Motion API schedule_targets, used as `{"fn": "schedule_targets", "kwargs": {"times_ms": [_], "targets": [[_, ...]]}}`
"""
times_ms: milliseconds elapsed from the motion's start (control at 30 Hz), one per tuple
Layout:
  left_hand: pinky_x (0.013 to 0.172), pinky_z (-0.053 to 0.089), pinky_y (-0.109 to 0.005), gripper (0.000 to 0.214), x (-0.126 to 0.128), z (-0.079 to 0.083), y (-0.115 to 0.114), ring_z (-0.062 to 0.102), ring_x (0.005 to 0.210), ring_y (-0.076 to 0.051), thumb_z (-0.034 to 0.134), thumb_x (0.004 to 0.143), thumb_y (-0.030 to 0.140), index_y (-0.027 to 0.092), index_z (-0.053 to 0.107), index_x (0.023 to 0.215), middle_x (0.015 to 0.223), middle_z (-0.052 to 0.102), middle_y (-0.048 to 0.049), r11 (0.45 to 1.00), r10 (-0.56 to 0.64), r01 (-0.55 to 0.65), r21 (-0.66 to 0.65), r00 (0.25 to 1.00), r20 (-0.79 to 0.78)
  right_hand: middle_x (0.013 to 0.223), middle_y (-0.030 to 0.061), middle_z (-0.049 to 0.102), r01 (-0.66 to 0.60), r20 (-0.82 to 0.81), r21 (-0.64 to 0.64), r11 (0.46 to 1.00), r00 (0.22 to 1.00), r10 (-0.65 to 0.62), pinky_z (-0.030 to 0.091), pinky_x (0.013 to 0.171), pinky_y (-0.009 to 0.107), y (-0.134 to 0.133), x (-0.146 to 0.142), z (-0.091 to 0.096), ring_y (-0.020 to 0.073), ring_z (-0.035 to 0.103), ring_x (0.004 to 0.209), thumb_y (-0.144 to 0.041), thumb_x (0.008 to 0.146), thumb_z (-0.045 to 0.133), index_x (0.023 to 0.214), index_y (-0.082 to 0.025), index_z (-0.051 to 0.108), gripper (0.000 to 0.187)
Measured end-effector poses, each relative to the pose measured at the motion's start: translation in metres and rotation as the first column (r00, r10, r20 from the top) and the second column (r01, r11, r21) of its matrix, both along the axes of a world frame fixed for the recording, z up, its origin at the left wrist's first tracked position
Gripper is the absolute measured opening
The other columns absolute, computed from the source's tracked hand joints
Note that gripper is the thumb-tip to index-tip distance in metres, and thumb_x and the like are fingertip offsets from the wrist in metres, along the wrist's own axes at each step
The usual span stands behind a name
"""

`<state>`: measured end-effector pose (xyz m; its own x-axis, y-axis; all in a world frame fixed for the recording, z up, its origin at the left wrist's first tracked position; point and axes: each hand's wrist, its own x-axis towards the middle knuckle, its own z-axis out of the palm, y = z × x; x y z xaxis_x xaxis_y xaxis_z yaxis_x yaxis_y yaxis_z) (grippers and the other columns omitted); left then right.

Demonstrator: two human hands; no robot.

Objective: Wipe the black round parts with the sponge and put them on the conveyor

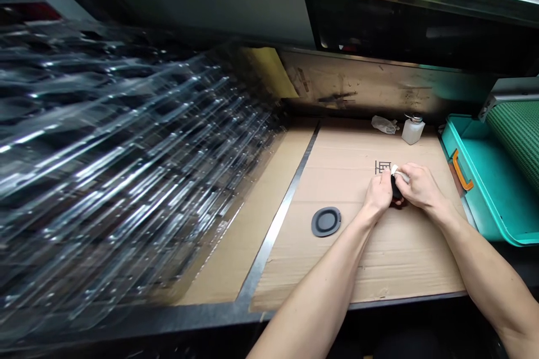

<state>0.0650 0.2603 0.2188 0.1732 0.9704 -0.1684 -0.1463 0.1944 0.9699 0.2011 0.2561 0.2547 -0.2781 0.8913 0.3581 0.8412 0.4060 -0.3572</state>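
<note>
Over the cardboard sheet (303,258), my left hand (379,192) has its fingers closed round a small black part (396,187), mostly hidden by both hands. Pressed close beside it, my right hand (418,184) pinches a piece of white material (402,175), perhaps a cloth, against the black part. To the left of my forearm a dark grey, rounded flat piece (326,221) with a raised oval ring lies on the cardboard. Beyond my hands stands a small whitish bottle (413,130) with a metal top, next to crumpled clear plastic (384,124).
Tall stacks of clear plastic trays (138,179) fill the left side. On the right sits a teal bin (484,224) with an orange handle (462,171), below a green textured belt (520,129). A metal panel (357,81) closes off the back.
</note>
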Motion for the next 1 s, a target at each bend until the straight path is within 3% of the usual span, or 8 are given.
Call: {"fn": "schedule_targets", "kwargs": {"times_ms": [333, 433, 533, 667, 767, 867, 1000], "targets": [[0.039, 0.048, -0.029, 0.058, 0.001, 0.002, -0.004, 0.060, 0.039, -0.021, 0.043, 0.096, 0.058, 0.014, 0.062, 0.065, 0.048, 0.061, -0.0087, 0.999, -0.038, 0.038, 0.007, 0.999, 0.000, 0.078, 0.0038, 0.068, -0.001, 0.006, -0.066, 0.998, 1.000, 0.001, 0.038, 0.070, 0.025, -0.003, 0.001, 0.009, 0.0160, 0.058, 0.070, -0.021, 0.088, 0.052, 0.076, -0.020, 0.066, 0.019], [0.038, 0.044, -0.026, 0.052, -0.001, 0.007, -0.001, 0.057, 0.038, -0.018, 0.038, 0.099, 0.048, 0.012, 0.063, 0.072, 0.052, 0.063, -0.0089, 0.996, 0.034, -0.023, -0.081, 0.991, 0.131, 0.079, 0.0035, 0.070, 0.029, 0.007, -0.084, 0.996, 1.000, -0.028, 0.039, 0.070, 0.026, -0.002, 0.006, 0.009, 0.0168, 0.060, 0.072, -0.026, 0.091, 0.052, 0.081, -0.021, 0.069, 0.021], [0.037, 0.040, -0.020, 0.049, -0.011, 0.019, 0.005, 0.055, 0.041, -0.013, 0.026, 0.102, 0.037, 0.009, 0.063, 0.087, 0.061, 0.066, -0.0112, 0.952, 0.172, -0.055, -0.300, 0.910, 0.377, 0.088, 0.0063, 0.073, 0.149, -0.046, 0.017, 0.989, 0.988, -0.148, 0.041, 0.074, 0.027, 0.002, 0.016, 0.008, 0.0190, 0.064, 0.081, -0.032, 0.095, 0.050, 0.089, -0.020, 0.072, 0.026], [0.038, 0.040, -0.016, 0.048, -0.027, 0.032, 0.011, 0.051, 0.045, -0.010, 0.023, 0.101, 0.034, 0.004, 0.061, 0.096, 0.064, 0.063, -0.0125, 0.874, 0.235, 0.087, -0.479, 0.786, 0.571, 0.100, 0.0094, 0.074, 0.384, -0.075, 0.078, 0.920, 0.922, -0.379, 0.043, 0.084, 0.029, 0.012, 0.033, 0.001, 0.0226, 0.066, 0.094, -0.034, 0.096, 0.049, 0.100, -0.019, 0.074, 0.030], [0.038, 0.042, -0.015, 0.048, -0.031, 0.035, 0.013, 0.051, 0.047, -0.010, 0.025, 0.101, 0.034, 0.002, 0.061, 0.103, 0.067, 0.063, -0.0131, 0.841, 0.263, 0.140, -0.522, 0.738, 0.621, 0.106, 0.0108, 0.073, 0.507, 0.044, 0.016, 0.862, 0.861, -0.507, 0.044, 0.083, 0.032, 0.018, 0.044, -0.009, 0.0254, 0.065, 0.097, -0.035, 0.096, 0.049, 0.105, -0.020, 0.074, 0.031], [0.039, 0.044, -0.015, 0.049, -0.031, 0.035, 0.012, 0.053, 0.048, -0.010, 0.025, 0.102, 0.035, 0.001, 0.061, 0.105, 0.070, 0.064, -0.0142, 0.829, 0.273, 0.159, -0.535, 0.720, 0.638, 0.114, 0.0121, 0.070, 0.548, 0.161, -0.031, 0.836, 0.828, -0.537, 0.044, 0.082, 0.034, 0.022, 0.051, -0.018, 0.0273, 0.063, 0.101, -0.037, 0.097, 0.048, 0.113, -0.021, 0.072, 0.033], [0.044, 0.049, -0.017, 0.051, -0.031, 0.034, 0.013, 0.059, 0.054, -0.012, 0.024, 0.104, 0.039, 0.004, 0.061, 0.104, 0.075, 0.067, -0.0153, 0.842, 0.250, 0.176, -0.509, 0.710, 0.659, 0.122, 0.0165, 0.065, 0.525, 0.236, 0.086, 0.847, 0.815, -0.529, 0.042, 0.092, 0.043, 0.019, 0.046, -0.018, 0.0336, 0.054, 0.114, -0.042, 0.098, 0.050, 0.125, -0.018, 0.067, 0.040]]}}
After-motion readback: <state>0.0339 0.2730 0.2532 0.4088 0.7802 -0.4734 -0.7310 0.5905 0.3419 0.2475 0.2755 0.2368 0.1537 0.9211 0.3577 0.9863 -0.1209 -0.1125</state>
